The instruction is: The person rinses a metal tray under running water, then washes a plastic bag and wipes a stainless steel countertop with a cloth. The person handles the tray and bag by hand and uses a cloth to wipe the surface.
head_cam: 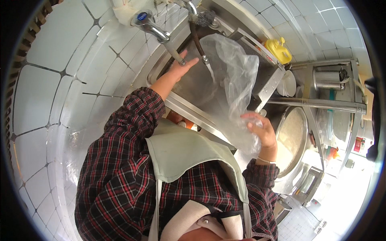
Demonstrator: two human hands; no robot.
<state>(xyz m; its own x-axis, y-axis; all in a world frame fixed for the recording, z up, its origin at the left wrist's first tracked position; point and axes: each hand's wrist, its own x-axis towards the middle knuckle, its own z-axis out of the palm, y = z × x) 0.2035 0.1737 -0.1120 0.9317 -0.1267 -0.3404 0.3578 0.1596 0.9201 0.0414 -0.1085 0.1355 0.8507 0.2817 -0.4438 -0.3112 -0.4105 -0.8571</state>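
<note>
My left hand [181, 68] is over the left side of a stainless steel sink [190, 104], its thumb and fingers apart, beside the spout of a chrome tap [162, 36]; part of the hand is hidden by the spout, and I cannot tell if they touch. My right hand [261, 128] grips a clear plastic bag [241, 75] near the sink's front right edge. The bag stretches from that hand across the basin towards the back. From a dark hose [196, 40] on a second tap, water [211, 72] runs down next to the bag.
A yellow plastic jug [279, 50] stands behind the sink's right side. To the right are a white bowl [287, 83], a large round metal pan [292, 140] with pale contents, and a metal rack [328, 103]. A scouring pad [206, 18] lies by the hose. White tiled walls enclose the left side.
</note>
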